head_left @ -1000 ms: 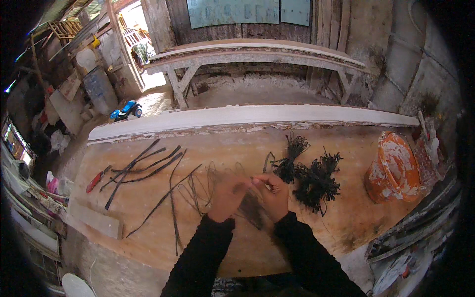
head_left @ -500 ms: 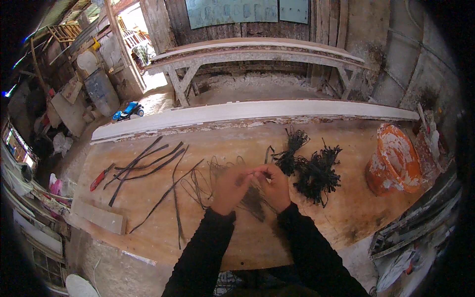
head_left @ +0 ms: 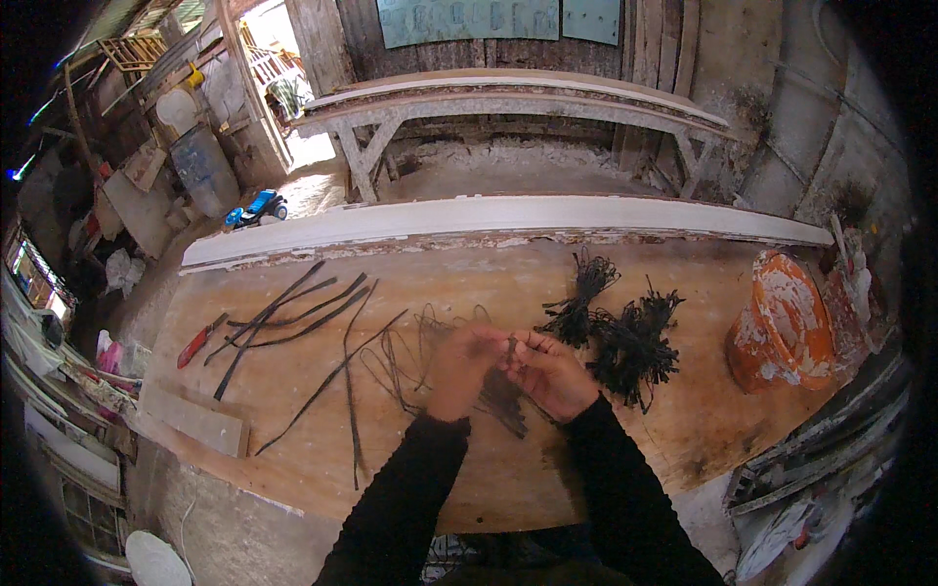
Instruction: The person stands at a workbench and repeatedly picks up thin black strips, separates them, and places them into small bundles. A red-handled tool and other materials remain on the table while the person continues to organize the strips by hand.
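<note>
My left hand [head_left: 463, 369] and my right hand [head_left: 560, 379] meet over the middle of the wooden table, fingertips pinched together. Between them is a short piece of thin black strand [head_left: 510, 348], partly hidden by the fingers. Below and left of the hands spreads a loose tangle of thin black strands [head_left: 388, 363]. To the right lie tied bundles of looped black strands, a smaller bundle [head_left: 584, 293] behind a larger bundle [head_left: 633, 342]. Several flat black strips [head_left: 313, 317] lie spread out on the left, beside a red-handled knife [head_left: 200, 342].
A flat wood offcut [head_left: 200, 422] lies at the table's left front corner. An orange bucket [head_left: 747, 342] smeared with white stands at the right end. Along the far edge runs a long white plank [head_left: 508, 217]. A blue toy vehicle [head_left: 258, 207] sits beyond it, left.
My right hand has turned and moved slightly right and down, its palm side showing more. A dark strand now shows between the fingertips. The whole view has shifted a little.
</note>
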Action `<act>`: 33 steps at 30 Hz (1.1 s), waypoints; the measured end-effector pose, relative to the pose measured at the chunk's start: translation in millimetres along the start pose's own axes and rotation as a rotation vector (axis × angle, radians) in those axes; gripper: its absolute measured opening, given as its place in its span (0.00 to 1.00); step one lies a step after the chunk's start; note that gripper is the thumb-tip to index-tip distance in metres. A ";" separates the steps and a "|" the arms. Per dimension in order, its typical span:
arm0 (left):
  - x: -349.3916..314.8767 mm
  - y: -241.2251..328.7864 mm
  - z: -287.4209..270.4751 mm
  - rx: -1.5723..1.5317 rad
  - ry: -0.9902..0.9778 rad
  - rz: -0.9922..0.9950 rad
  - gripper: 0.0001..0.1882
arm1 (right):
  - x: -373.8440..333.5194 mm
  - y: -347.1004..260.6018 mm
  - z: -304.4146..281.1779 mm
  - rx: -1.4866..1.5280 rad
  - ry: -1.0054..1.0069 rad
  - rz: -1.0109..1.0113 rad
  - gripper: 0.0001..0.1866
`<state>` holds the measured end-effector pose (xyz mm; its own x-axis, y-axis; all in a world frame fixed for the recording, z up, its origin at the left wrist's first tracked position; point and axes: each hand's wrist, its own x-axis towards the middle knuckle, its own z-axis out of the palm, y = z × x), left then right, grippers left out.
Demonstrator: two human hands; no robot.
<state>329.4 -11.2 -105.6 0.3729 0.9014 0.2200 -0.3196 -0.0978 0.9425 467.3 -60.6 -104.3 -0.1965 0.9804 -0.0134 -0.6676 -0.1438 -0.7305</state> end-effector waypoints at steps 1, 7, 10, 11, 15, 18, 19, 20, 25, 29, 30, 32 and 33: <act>-0.5 0.9 -1.2 -0.010 -0.010 -0.011 0.03 | 0.0 -0.8 3.1 0.024 0.012 0.018 0.07; -0.8 2.8 -2.5 0.040 -0.050 0.077 0.05 | 0.5 0.2 0.1 0.136 0.051 0.038 0.06; -1.2 0.2 0.5 -0.029 -0.037 0.073 0.06 | 1.5 0.4 -2.1 0.142 0.074 0.020 0.05; -0.7 1.2 0.8 -0.007 -0.029 0.030 0.06 | 0.6 -1.7 -0.4 0.117 0.084 0.016 0.04; -2.9 10.9 1.0 0.018 -0.020 -0.141 0.06 | -1.5 -1.5 1.5 0.039 0.117 -0.032 0.03; -3.3 19.4 -0.2 0.010 -0.046 -0.243 0.06 | 1.0 5.2 -1.4 0.015 0.092 -0.088 0.05; -3.0 21.0 -1.1 0.009 -0.058 -0.277 0.06 | 1.1 4.9 -0.5 -0.001 0.114 -0.085 0.06; -1.8 20.2 -3.5 -0.017 -0.075 -0.293 0.05 | 0.6 3.5 1.6 -0.016 0.136 -0.081 0.07; 1.3 12.6 -14.3 -0.083 -0.121 -0.320 0.04 | -1.6 -3.2 19.0 -0.101 0.122 -0.120 0.10; 3.3 15.3 -19.9 -0.048 -0.127 -0.332 0.05 | -0.2 0.0 18.3 -0.136 0.122 -0.166 0.10; 5.1 16.7 -24.2 -0.022 -0.090 -0.337 0.05 | -0.5 1.0 18.7 -0.128 0.128 -0.167 0.09; 6.5 19.6 -24.5 -0.013 -0.032 -0.312 0.05 | 0.2 7.4 15.4 -0.154 0.097 -0.218 0.08; 5.4 23.0 -21.4 -0.031 -0.010 -0.284 0.05 | 0.9 9.8 16.0 -0.165 0.080 -0.241 0.07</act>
<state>305.3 0.5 -88.1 0.4601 0.8865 -0.0489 -0.2273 0.1708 0.9587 449.2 -63.3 -100.6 0.0153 0.9920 0.1252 -0.5608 0.1121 -0.8203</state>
